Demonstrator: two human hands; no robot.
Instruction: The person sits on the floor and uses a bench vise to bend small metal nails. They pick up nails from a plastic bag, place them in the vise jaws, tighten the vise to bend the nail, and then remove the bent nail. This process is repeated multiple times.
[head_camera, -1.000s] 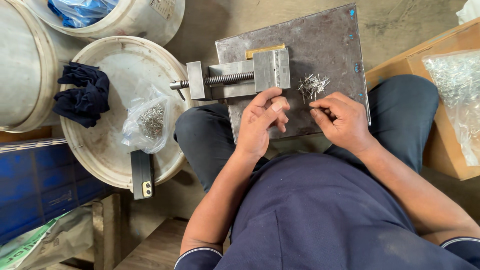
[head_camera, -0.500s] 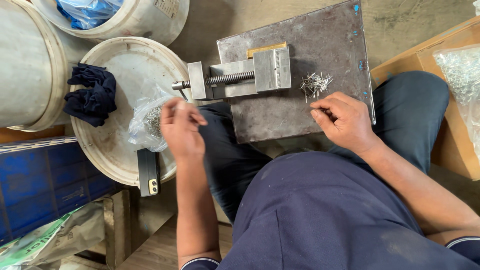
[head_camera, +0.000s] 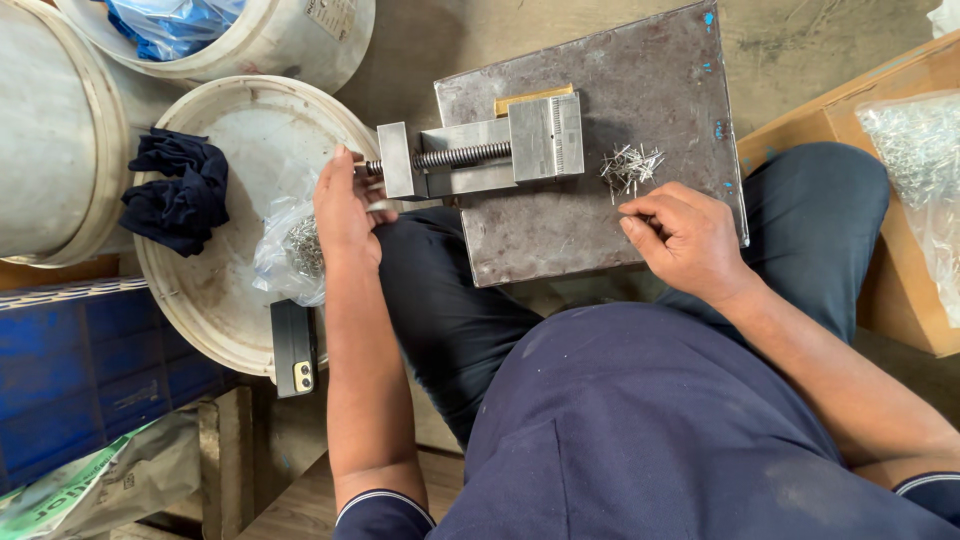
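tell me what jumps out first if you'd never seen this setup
A small steel vise with a threaded screw sits on a grey metal plate across the seated person's lap. The left hand is at the screw's outer end, while the right hand pinches something beside a little heap of thin metal pins on the plate. Left of the lap, a white bucket lid carries a dark cloth, a clear bag and a phone.

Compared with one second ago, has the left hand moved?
Yes. The left hand went left, off the steel plate, and now rests at the handle end of the small vise.
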